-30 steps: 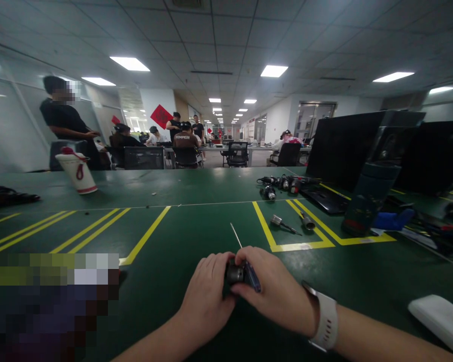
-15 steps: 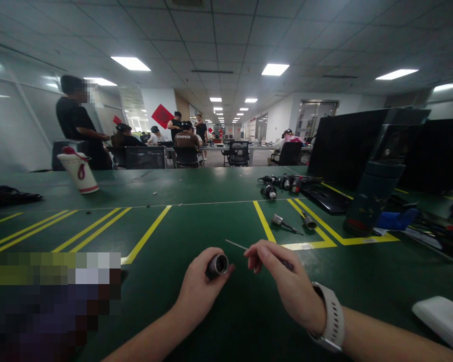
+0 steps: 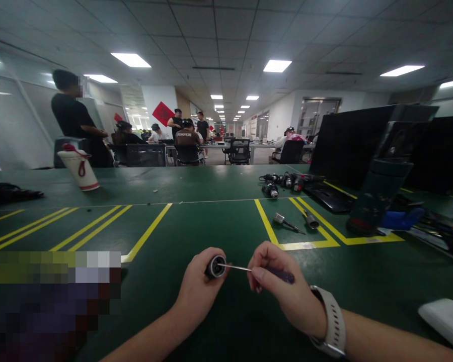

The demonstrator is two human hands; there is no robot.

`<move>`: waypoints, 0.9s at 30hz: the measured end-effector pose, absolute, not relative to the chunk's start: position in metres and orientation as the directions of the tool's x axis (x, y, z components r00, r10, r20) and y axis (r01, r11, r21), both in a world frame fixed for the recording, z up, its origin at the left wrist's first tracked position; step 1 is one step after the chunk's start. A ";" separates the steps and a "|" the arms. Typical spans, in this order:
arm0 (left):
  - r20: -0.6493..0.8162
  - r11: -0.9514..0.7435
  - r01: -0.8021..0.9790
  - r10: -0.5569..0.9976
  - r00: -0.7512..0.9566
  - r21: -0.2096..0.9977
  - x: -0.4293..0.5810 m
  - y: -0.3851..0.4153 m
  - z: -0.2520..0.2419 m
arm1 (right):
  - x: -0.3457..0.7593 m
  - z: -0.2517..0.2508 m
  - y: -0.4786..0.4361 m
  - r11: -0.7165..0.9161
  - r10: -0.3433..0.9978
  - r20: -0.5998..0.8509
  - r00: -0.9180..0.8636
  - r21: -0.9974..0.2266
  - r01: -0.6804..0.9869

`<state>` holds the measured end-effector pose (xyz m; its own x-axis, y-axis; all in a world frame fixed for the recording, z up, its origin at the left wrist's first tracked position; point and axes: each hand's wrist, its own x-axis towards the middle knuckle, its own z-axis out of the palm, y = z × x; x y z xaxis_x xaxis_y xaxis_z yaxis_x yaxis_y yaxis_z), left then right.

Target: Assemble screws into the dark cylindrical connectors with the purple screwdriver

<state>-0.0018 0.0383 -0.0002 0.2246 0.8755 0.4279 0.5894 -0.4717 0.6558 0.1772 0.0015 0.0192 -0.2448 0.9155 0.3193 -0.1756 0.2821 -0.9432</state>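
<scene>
My left hand [image 3: 200, 281] is wrapped round a dark cylindrical part [image 3: 211, 268], its open metal-rimmed end turned up and to the right. In my right hand [image 3: 277, 286] is a thin screwdriver [image 3: 283, 274] with a dark handle, pinched between thumb and fingers. Its metal shaft points left and the tip is at the mouth of the cylinder; how deep it reaches cannot be made out. Beyond my right hand, a metal part with a thin rod [image 3: 287, 222] and a short metal cylinder [image 3: 310, 220] lie on the green table [image 3: 211, 221].
Cabled metal parts [image 3: 272, 190] lie farther back. At the right stand a dark bottle [image 3: 377, 196] and a black monitor [image 3: 347, 146], with a white object [image 3: 445, 319] near the edge. A cup [image 3: 79, 170] stands at the left. Several people are beyond the table.
The screwdriver tip has moved from above and right of the cylinder to its open end. My right hand has turned, tilting the handle. The left hand keeps its hold.
</scene>
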 end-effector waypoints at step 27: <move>0.355 -0.489 0.631 0.872 0.338 0.602 -0.002 0.040 -0.003 | 0.173 0.021 -0.018 0.539 0.842 0.490 -0.225 -0.766 0.349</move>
